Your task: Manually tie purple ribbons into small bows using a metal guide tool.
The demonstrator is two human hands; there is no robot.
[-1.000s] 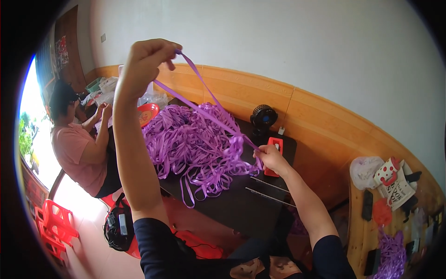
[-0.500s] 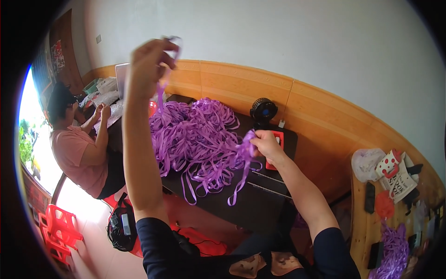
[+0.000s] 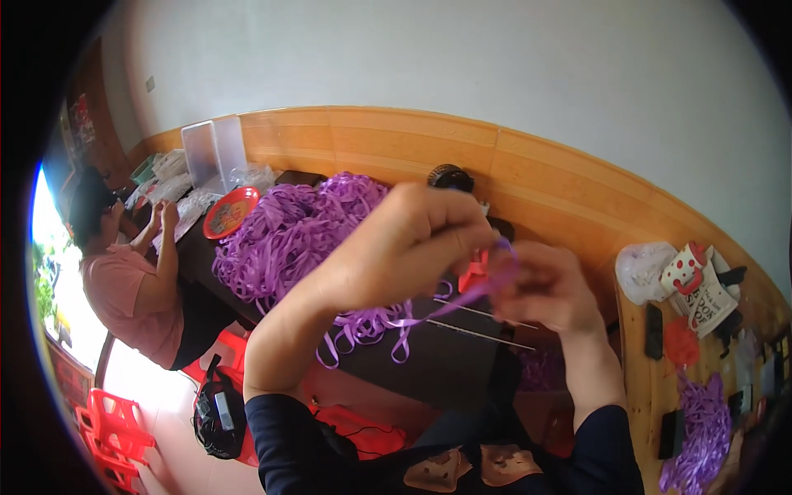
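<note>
Over the right part of the dark table, both my hands meet at a purple ribbon (image 3: pixel 466 299). My left hand (image 3: pixel 404 243) is bent inward with its fingers closed on the ribbon. Close beside it, my right hand (image 3: pixel 546 285) is blurred, its fingers curled around the same ribbon near the fingertips. The ribbon's lower stretch hangs down to the left. Behind my left forearm a large heap of purple ribbons (image 3: pixel 280 219) covers the table, partly hidden. Some loose loops (image 3: pixel 363 328) droop toward the near edge.
Two thin rods (image 3: pixel 483 337) lie on the table (image 3: pixel 437 371). A black fan (image 3: pixel 451 176) and a red object (image 3: pixel 473 272) sit behind my hands. A red plate (image 3: pixel 249 195) stands left of the heap. A co-worker (image 3: pixel 136 280) sits at left; a wooden surface (image 3: pixel 639 396) holds more ribbons.
My left hand has come down from high up and across to the right, meeting my right hand. My right hand has shifted right, and the view has turned slightly.
</note>
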